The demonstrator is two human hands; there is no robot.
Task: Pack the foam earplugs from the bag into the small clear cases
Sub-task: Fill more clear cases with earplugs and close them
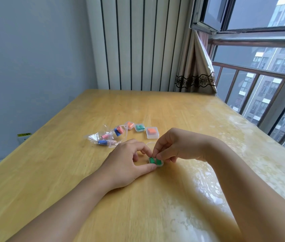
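A small clear case (160, 164) lies on the wooden table (155, 109) between my hands, with two green earplugs (154, 160) in it. My left hand (127, 163) pinches the case between thumb and forefinger. My right hand (171, 145) has its fingertips curled down onto the green earplugs. The case's clear lid (149, 143) shows behind my fingers. A clear plastic bag (106, 137) with pink and blue earplugs lies farther back on the left.
Three closed clear cases sit in a row behind my hands: one with orange plugs (130, 125), one with green plugs (139, 127), one with orange plugs (152, 132). A radiator, a curtain and a railed window stand beyond the table's far and right edges.
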